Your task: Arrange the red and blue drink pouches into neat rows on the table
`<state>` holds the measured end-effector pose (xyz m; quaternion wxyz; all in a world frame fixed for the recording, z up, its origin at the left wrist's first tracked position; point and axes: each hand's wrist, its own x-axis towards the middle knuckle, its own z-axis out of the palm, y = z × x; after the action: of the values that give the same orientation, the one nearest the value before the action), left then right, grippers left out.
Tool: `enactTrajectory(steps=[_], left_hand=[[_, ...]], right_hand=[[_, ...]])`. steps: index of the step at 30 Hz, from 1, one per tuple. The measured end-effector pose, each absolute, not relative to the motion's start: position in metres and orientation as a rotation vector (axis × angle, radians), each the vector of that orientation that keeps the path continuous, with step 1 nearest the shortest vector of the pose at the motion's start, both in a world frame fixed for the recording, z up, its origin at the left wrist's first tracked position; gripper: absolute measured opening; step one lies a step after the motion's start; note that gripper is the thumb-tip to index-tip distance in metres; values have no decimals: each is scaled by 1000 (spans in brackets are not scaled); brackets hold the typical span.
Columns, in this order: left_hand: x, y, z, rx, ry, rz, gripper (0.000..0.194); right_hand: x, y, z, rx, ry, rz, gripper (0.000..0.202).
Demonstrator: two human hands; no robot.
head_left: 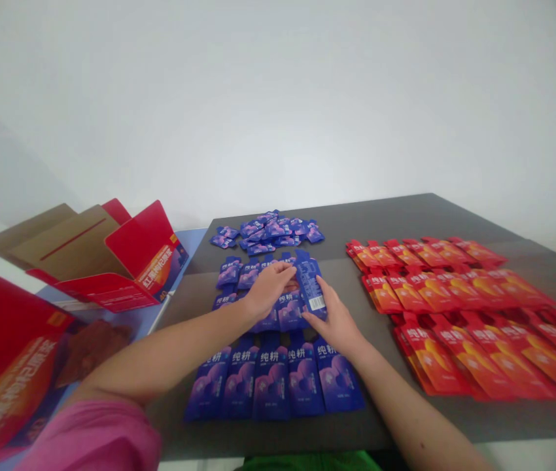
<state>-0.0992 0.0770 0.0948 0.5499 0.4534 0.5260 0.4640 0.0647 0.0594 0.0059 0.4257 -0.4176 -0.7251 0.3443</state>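
Observation:
A purple drink pouch [310, 282] is tilted over the rows, its printed back and white barcode facing up. My right hand [337, 324] grips its lower right side, thumb below and fingers along the edge. My left hand [271, 288] is closed, with its fingertips pinched together at the pouch's upper left edge. Underneath both hands lie overlapping purple pouches, partly hidden by them. Closer to me is a front row of purple pouches [271, 383], faces up and spouts pointing away.
A loose heap of purple pouches [273, 229] lies at the back of the dark table [381, 409]. Three rows of red-orange pouches [435, 288] fill the right side. On the left, an open red carton [106, 261] stands on a blue surface, with another red carton [8, 353] nearer.

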Motion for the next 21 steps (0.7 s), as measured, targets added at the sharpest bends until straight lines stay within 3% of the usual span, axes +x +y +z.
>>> enactTrajectory(steps=[3,5,8,13,18,21], left_hand=[[-99,73,90,1143,1130,1044,26],[-99,70,81,1168,1188,1094,32],[-99,68,67,1154,1271,1134,33],[-112,77,62,1117,1081,1192,31],[-178,128,82,1280,1262,1312,30],[-231,165,88,1639,1647,1037,33]], right_hand=[[65,59,10,-938,-1561,1153,69],[66,59,15,-868,-1373,1393,73],[68,56,22,-794,-1239,1636,82],[67,53,26,-612,-1249,1946,81],[64,61,18,-724,-1194,1786,68],[66,66,14,-732,-1103,1733,64]])
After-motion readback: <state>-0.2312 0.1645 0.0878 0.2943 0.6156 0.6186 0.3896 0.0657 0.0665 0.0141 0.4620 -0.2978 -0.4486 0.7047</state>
